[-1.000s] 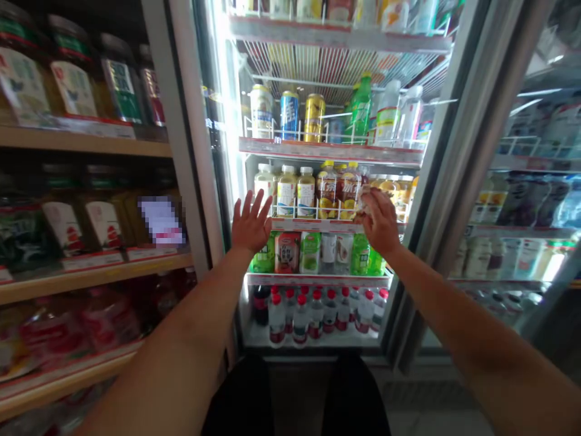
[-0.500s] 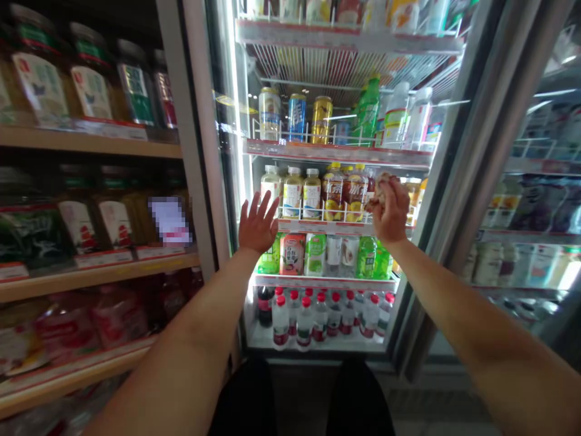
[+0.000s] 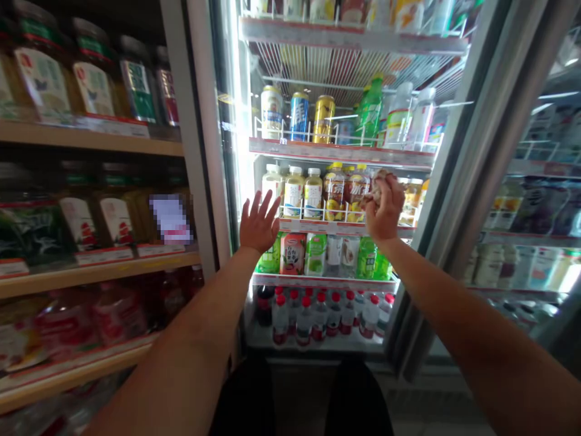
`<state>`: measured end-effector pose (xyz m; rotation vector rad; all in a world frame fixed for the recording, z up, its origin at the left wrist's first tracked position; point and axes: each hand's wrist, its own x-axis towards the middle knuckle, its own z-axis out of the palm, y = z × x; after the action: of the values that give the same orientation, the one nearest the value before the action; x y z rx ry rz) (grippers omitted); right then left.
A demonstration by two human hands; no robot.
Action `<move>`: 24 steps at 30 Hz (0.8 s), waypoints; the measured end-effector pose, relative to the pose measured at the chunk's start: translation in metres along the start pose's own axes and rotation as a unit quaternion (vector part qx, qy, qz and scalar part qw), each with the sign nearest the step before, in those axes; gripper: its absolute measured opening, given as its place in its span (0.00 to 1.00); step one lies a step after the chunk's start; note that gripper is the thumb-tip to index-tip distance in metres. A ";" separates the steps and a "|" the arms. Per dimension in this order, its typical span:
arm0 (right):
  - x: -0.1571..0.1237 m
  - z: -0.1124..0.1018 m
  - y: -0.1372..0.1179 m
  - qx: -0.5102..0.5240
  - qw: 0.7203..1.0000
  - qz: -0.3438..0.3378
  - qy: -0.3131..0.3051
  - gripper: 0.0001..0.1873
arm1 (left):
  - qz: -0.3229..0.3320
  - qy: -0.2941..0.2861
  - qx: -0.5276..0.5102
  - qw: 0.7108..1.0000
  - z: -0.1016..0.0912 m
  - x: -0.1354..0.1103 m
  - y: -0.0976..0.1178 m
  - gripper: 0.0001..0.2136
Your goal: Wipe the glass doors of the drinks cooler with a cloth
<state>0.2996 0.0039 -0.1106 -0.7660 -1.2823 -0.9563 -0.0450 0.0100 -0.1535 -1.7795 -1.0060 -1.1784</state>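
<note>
My left hand [image 3: 258, 224] is open, fingers spread and palm forward, at the left side of the lit drinks fridge. It appears to lie flat against the glass door. Behind its fingertips stand pale-capped tea bottles [image 3: 293, 192]. My right hand [image 3: 385, 209] is closed round a crumpled brownish cloth [image 3: 377, 181], held up at the glass on the right side. Part of the cloth is hidden by the fingers. Just left of it, behind the glass, are brown bottles with yellow caps [image 3: 334, 191].
Cans [image 3: 299, 118] and bottles fill the fridge shelves, with red-capped bottles [image 3: 305, 321] at the bottom. A metal door frame [image 3: 481, 163] runs up the right side. At left, a wooden shelf [image 3: 91, 274] holds more bottles. My knees [image 3: 349, 393] are below.
My right hand has shifted slightly left with the cloth. The left hand keeps its place, still spread.
</note>
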 end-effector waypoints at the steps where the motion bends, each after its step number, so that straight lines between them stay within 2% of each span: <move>1: 0.001 0.001 -0.002 0.004 1.000 0.003 0.002 0.30 | -0.004 -0.004 -0.003 1.000 0.000 0.000 0.000 0.27; 7: -0.019 -0.003 -0.017 0.025 0.997 -0.047 -0.048 0.30 | 0.001 0.004 0.000 1.000 0.000 0.000 0.000 0.27; 15: 0.002 0.009 -0.030 0.039 0.997 -0.029 -0.058 0.30 | 0.016 0.017 0.017 1.000 0.000 -0.001 -0.001 0.26; 21: -0.016 0.005 -0.036 0.037 0.994 -0.067 -0.077 0.29 | 0.018 0.016 0.012 1.000 0.002 -0.001 -0.002 0.28; 24: -0.013 0.008 -0.039 0.050 0.993 -0.068 -0.082 0.28 | 0.028 0.030 0.018 0.999 0.002 -0.001 -0.002 0.28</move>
<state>0.2604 -0.0037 -0.1241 -0.6976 -1.5304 -0.9449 -0.0463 0.0123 -0.1550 -1.7217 -0.9313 -1.1654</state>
